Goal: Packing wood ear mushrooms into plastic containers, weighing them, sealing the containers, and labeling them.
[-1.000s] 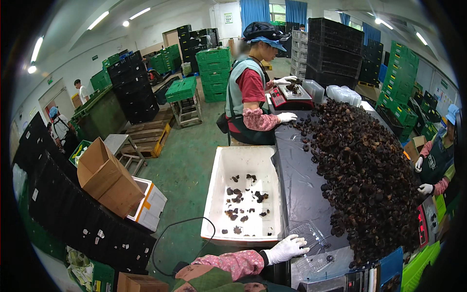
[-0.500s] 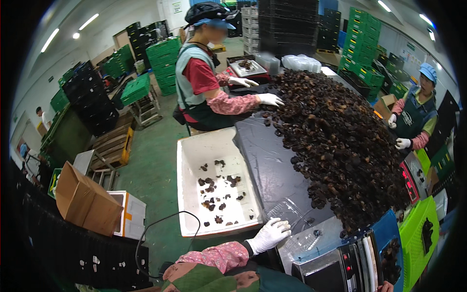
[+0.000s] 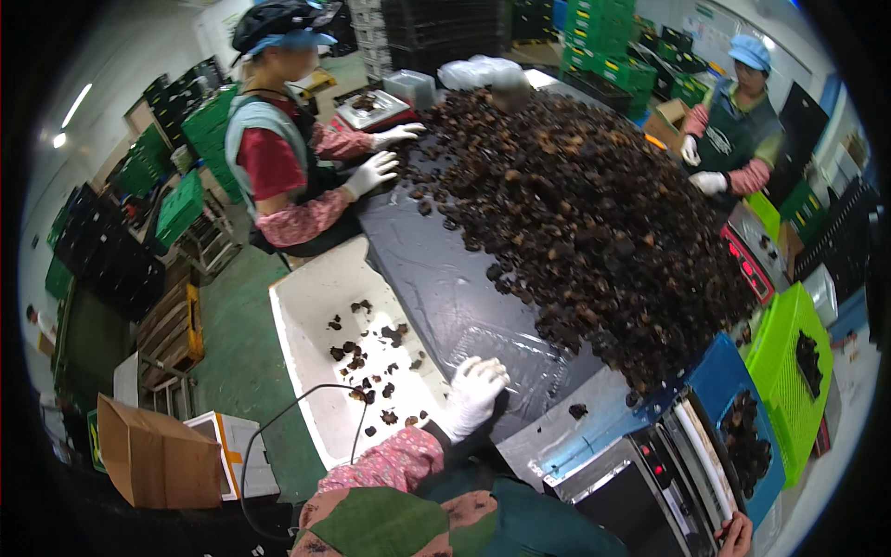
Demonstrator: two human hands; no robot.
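My left hand [image 3: 477, 395], in a white glove, has its fingers bent over the near-left edge of a clear plastic box [image 3: 522, 360] on the dark table. Low at the right, only the bare fingers of my right hand [image 3: 736, 536] show, curled at the end of a long white bar [image 3: 707, 455]; what they grip is hidden. That bar lies beside a scale [image 3: 640, 464] with red lights. Just beyond it, a blue tray [image 3: 763, 418] holds dark, curled pieces that look like wood ear fungus. A large heap of wood ear fungus [image 3: 594, 213] covers the table.
A white tub [image 3: 306, 306] with scattered fungus pieces stands left of the table, a black cable [image 3: 278, 418] looping over it. A green basket [image 3: 789, 371] leans at the right. Two co-workers stand across the heap, one left [image 3: 278, 139], one right [image 3: 742, 130]. Cardboard box [image 3: 158, 450] at lower left.
The view has swung, so the scene sits further left and higher. My left hand has moved onto the clear plastic box's edge, its fingers more bent. More of my right fingers shows.
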